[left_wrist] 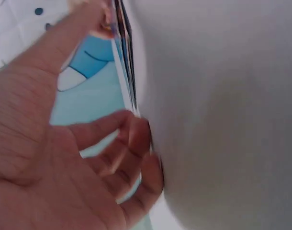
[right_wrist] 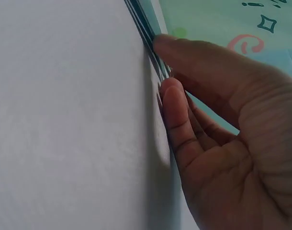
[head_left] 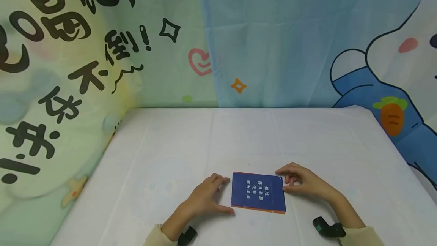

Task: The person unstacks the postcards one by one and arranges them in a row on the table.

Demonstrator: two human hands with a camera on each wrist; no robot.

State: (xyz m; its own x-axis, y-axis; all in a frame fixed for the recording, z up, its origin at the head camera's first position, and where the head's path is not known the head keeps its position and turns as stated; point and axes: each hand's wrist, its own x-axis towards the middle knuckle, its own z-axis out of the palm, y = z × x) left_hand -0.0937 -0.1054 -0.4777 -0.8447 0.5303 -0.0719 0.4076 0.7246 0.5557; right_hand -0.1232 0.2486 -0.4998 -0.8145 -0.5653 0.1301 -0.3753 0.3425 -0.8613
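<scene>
A stack of postcards [head_left: 257,193] lies flat on the white table, a dark blue one with white Chinese characters on top and orange-red edges showing beneath. Its layered edges [left_wrist: 124,52] also appear in the left wrist view. At the stack's left side rests my left hand [head_left: 207,196], thumb and fingers spread and a small gap from the cards. My right hand [head_left: 307,181] is at the right side, touching the stack's edge and far right corner with thumb and fingertips. In the right wrist view, the thumb [right_wrist: 198,62] meets the layered card edges.
A white cloth covers the table [head_left: 170,143]. Behind it and along the left hangs a printed curtain [head_left: 273,41] with large characters and a cartoon figure. Dark wrist devices [head_left: 329,227] sit by both cuffs.
</scene>
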